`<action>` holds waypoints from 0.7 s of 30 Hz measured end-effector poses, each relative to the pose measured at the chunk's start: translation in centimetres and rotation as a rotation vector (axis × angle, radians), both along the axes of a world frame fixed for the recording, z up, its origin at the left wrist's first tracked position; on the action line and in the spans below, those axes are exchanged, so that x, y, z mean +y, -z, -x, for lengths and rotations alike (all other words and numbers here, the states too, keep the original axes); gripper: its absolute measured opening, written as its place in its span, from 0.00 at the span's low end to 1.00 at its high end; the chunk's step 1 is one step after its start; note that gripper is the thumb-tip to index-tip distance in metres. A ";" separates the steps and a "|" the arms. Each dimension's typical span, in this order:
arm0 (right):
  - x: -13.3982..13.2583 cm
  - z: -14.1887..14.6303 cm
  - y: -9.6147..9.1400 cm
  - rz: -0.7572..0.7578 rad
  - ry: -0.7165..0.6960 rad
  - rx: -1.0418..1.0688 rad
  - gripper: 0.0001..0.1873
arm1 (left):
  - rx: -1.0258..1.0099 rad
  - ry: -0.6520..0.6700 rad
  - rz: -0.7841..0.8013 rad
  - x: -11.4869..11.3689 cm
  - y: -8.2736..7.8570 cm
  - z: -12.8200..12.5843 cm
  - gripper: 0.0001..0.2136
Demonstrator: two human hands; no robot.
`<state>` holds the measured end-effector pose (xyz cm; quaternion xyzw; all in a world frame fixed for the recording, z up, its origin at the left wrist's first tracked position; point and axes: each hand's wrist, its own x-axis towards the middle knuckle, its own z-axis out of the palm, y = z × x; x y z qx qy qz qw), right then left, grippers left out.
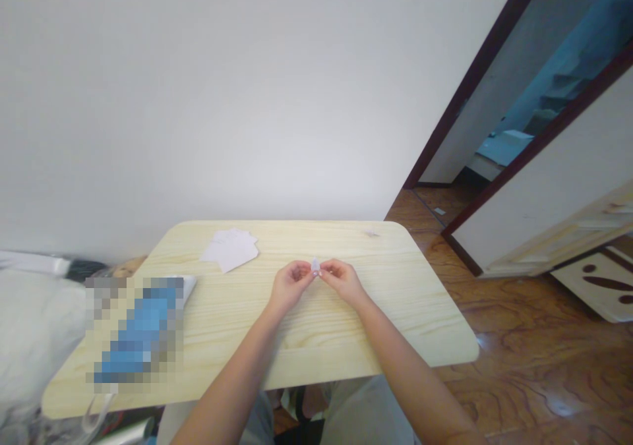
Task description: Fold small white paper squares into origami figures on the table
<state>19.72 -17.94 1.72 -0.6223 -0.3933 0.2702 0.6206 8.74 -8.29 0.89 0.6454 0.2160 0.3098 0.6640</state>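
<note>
Between my two hands, just above the middle of the table, is a small piece of folded white paper [315,265]. My left hand [291,285] pinches its left side with thumb and forefinger. From the other side my right hand [345,280] pinches it the same way, and the fingertips nearly meet at its lower end. A fanned stack of white paper sheets [233,250] lies farther off to the left. Near the table's far right corner sits a small folded paper piece [372,233], too small to make out its shape.
The pale wood-grain table [395,326] stands against a white wall [277,102]. On its left lies a pixelated blue object [143,329] with a white cable [99,412] hanging off the edge. White bedding [34,339] is left of the table. A doorway and wooden floor [534,346] are on the right.
</note>
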 end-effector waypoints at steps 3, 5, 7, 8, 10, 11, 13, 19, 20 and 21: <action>0.0 -0.1 0.2 0.023 0.010 0.002 0.09 | 0.007 0.023 0.051 0.0 -0.1 0.0 0.12; 0.1 -0.1 0.4 0.025 0.014 -0.004 0.08 | 0.018 0.029 0.080 0.0 -0.2 0.0 0.12; 0.2 0.0 0.6 0.016 0.031 -0.010 0.07 | 0.028 0.029 0.104 0.0 -0.2 0.0 0.13; 0.2 0.0 0.7 0.007 0.041 -0.014 0.07 | 0.035 0.035 0.117 0.1 -0.2 0.0 0.13; 0.2 0.1 0.9 -0.018 0.067 -0.037 0.09 | 0.047 0.058 0.144 0.2 -0.2 0.0 0.14; 0.2 0.1 0.9 -0.030 0.079 -0.055 0.10 | 0.051 0.069 0.154 0.3 -0.3 0.1 0.14; 0.1 0.1 0.9 -0.043 0.095 -0.099 0.10 | 0.052 0.078 0.164 0.3 -0.4 0.1 0.14; 0.1 0.1 0.5 -0.046 0.146 -0.131 0.06 | 0.051 0.091 0.200 0.0 -1.4 0.3 0.16; 0.1 0.2 0.5 -0.043 0.143 -0.114 0.06 | 0.050 0.100 0.199 0.0 -1.4 0.3 0.16; 0.1 0.2 0.5 -0.038 0.138 -0.097 0.06 | 0.049 0.106 0.190 0.0 -1.4 0.3 0.16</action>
